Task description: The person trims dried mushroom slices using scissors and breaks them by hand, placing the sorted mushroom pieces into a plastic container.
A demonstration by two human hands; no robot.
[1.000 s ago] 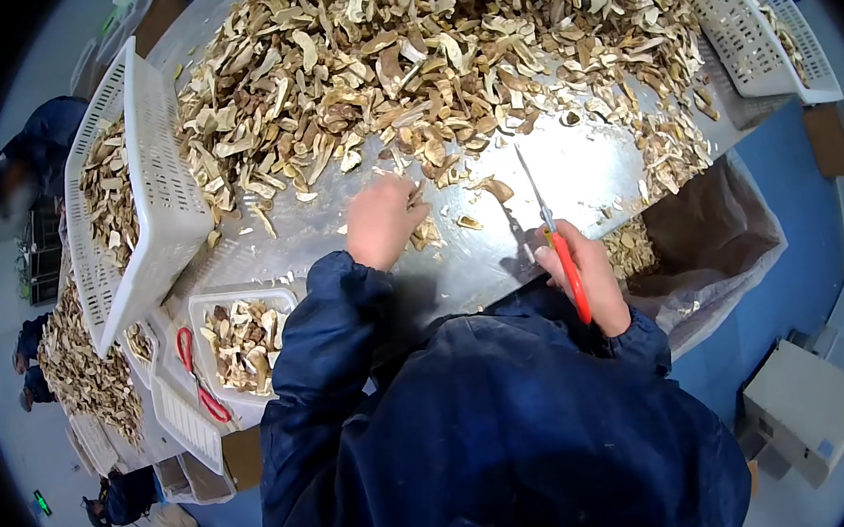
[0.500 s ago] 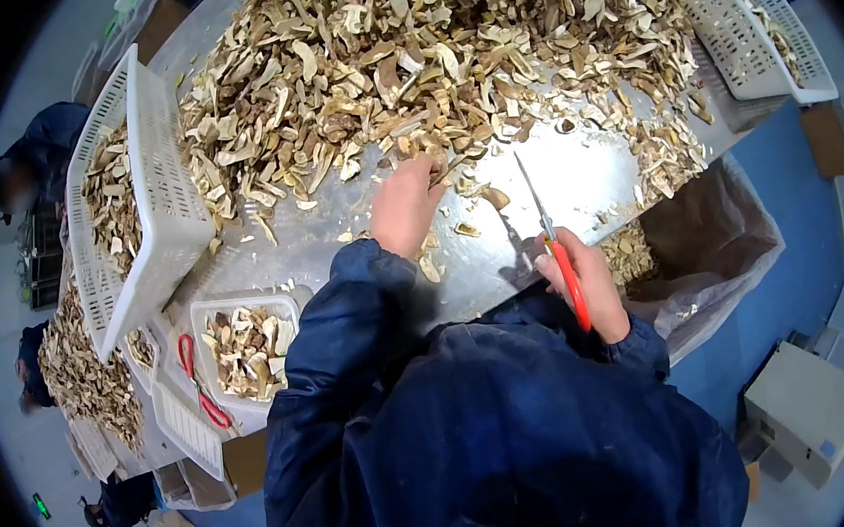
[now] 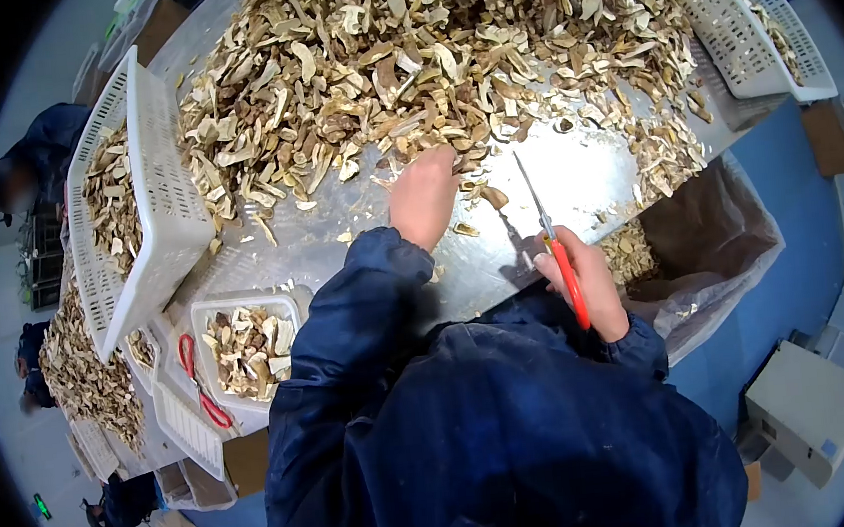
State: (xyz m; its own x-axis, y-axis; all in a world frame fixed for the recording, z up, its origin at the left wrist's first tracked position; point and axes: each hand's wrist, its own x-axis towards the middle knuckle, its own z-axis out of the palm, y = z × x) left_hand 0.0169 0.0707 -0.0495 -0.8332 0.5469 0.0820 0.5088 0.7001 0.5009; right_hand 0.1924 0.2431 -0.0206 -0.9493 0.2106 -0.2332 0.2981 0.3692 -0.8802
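Heaped high across a metal desk [image 3: 483, 270] and thinning toward the near edge: mushroom slices [image 3: 346, 79], brown and cream, apparently dried. Likely very light and fairly stiff, rough rather than slippery, and apt to snap or crumble under a hard pinch. Best taken singly, by the thicker middle, with a gentle fingertip grip on both flat faces.

At the heap's near fringe, the left hand [image 3: 425, 201], seen from the back, with fingers drawn mostly together and tips hidden among the slices. Impossible to tell from this angle whether clasping a piece or merely touching the pile.

Closer to the desk's near edge, the right hand [image 3: 601, 293], curled firmly around the red handles of a pair of scissors [image 3: 572, 282]. Slim metal blades, apparently together, slanting away over brightly lit metal toward the heap, apart from the left hand. Probably rigid, smooth and easily managed; safest held by the handles, away from the point.

Off to the left, a white basket [image 3: 165, 175] of slices and, nearer, a plastic tub [image 3: 200, 331] of cut pieces, just beside a second red-handled pair [image 3: 199, 381]. Beyond the desk's right-hand edge, a lined bin [image 3: 710, 228] with more fragments inside.
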